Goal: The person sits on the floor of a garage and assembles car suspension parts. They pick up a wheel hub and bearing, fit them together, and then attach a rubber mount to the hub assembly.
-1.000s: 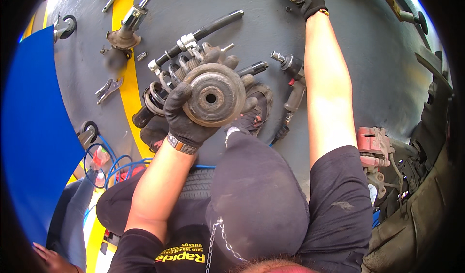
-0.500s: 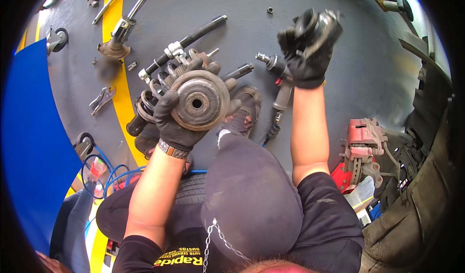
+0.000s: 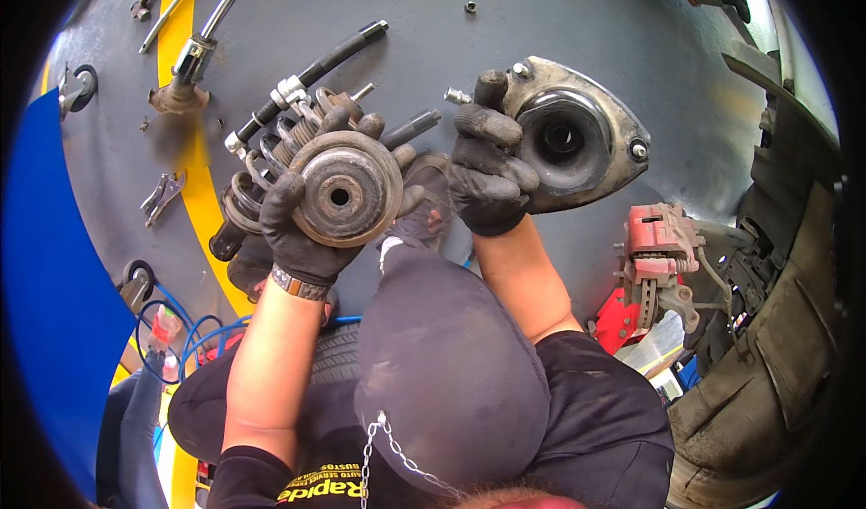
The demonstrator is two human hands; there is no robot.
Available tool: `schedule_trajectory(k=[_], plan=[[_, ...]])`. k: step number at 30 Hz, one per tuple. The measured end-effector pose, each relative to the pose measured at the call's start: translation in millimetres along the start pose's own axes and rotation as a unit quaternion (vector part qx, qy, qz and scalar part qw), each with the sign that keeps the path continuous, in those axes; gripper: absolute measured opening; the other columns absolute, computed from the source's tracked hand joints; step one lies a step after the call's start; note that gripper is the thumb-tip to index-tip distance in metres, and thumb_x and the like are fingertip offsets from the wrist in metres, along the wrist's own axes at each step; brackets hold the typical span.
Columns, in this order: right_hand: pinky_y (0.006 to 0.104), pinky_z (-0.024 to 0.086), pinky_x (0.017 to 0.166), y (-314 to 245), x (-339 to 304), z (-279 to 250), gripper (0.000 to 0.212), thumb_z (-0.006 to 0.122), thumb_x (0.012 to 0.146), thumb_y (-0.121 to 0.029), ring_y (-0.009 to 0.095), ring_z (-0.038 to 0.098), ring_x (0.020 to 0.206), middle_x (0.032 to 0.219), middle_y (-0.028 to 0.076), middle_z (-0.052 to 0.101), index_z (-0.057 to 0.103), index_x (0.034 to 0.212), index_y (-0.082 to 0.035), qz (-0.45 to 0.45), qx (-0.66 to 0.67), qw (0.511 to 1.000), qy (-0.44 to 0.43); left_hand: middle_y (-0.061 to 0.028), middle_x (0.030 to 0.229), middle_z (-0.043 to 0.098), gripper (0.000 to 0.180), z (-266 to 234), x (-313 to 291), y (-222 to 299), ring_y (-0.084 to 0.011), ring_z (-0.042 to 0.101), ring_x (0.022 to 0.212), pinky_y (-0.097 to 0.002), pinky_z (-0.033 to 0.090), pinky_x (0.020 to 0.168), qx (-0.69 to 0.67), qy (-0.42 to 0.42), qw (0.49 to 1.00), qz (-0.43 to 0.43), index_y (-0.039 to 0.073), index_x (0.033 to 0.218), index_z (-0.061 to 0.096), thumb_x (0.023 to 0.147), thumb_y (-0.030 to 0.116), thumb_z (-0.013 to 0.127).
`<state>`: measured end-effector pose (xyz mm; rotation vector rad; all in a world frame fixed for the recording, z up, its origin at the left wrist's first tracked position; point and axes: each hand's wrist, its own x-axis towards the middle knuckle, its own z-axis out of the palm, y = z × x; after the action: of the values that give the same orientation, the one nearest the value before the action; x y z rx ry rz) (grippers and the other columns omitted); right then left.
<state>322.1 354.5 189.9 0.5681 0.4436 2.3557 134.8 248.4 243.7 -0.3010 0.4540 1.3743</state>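
My gloved left hand (image 3: 311, 238) holds a round, rusty spring seat (image 3: 372, 207) with a central hole, fingers spread round its rim. Just beyond it lies a strut with a coil spring (image 3: 280, 134), partly hidden by the seat and hand. A spring compressor (image 3: 347, 53) with a long dark rod is clamped along the spring. Over to the right, my gloved right hand (image 3: 492, 161) is closed on the left edge of a strut mount (image 3: 622, 103). The mount's dark cupped side with a centre hole faces up, and studs show at its corners.
Locking pliers (image 3: 162, 198) lie left, by a yellow floor stripe (image 3: 203, 180). A silver tool tip (image 3: 458, 96) shows beside my right hand. Small nuts and washers (image 3: 470, 7) are scattered far off. At right is a red brake caliper (image 3: 663, 234); blue hose (image 3: 194, 337) coils lower left.
My right hand has come nearer and leftward with the strut mount, turning it so its cupped side faces up. My left hand keeps its hold on the spring seat. The view has shifted slightly.
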Motion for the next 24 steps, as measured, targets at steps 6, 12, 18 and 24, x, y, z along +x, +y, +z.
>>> schedule_trajectory(k=[6,12,18,24], plan=[[0.0435,0.052,0.078,12.0,3.5,14.6,0.086,0.062,0.099,-0.05,0.023,0.068,0.085,0.127,0.02,0.057,0.026,0.16,-0.002,-0.019,-0.027,0.997,0.066,-0.0157,0.16,0.039,0.098,-9.0,-0.6,3.9,-0.0486,0.038,0.146,-0.0754,0.031,0.115,-0.005,-0.015,1.0,0.003,0.015,0.163,0.027,0.081,0.04,0.074],[0.0502,0.054,0.098,15.5,4.2,38.7,0.067,0.06,0.101,-0.032,0.03,0.065,0.112,0.137,0.019,0.057,0.033,0.158,-0.01,-0.09,-0.172,0.958,0.209,-0.0171,0.16,0.039,0.096,-12.4,-1.6,5.3,-0.0491,0.036,0.147,-0.0754,0.029,0.116,0.007,0.001,1.0,0.011,0.014,0.163,0.027,0.083,0.041,0.073],[0.0599,0.049,0.111,21.0,-3.8,42.5,0.077,0.071,0.091,-0.016,0.038,0.055,0.135,0.146,0.019,0.053,0.032,0.157,-0.006,-0.168,-0.462,0.813,0.312,-0.0187,0.16,0.038,0.093,-31.0,3.3,4.1,-0.0493,0.036,0.147,-0.0744,0.028,0.117,-0.002,-0.011,1.0,0.019,0.012,0.162,0.028,0.084,0.038,0.07],[0.0492,0.051,0.11,-5.7,-22.2,26.4,0.069,0.061,0.091,-0.005,0.033,0.06,0.128,0.141,0.017,0.057,0.036,0.155,-0.005,-0.198,-0.509,0.784,0.295,-0.0264,0.15,0.046,0.094,-45.6,12.9,-1.0,-0.0533,0.041,0.142,-0.0769,0.028,0.116,0.054,0.043,0.997,-0.026,0.01,0.16,0.03,0.08,0.026,0.076]])
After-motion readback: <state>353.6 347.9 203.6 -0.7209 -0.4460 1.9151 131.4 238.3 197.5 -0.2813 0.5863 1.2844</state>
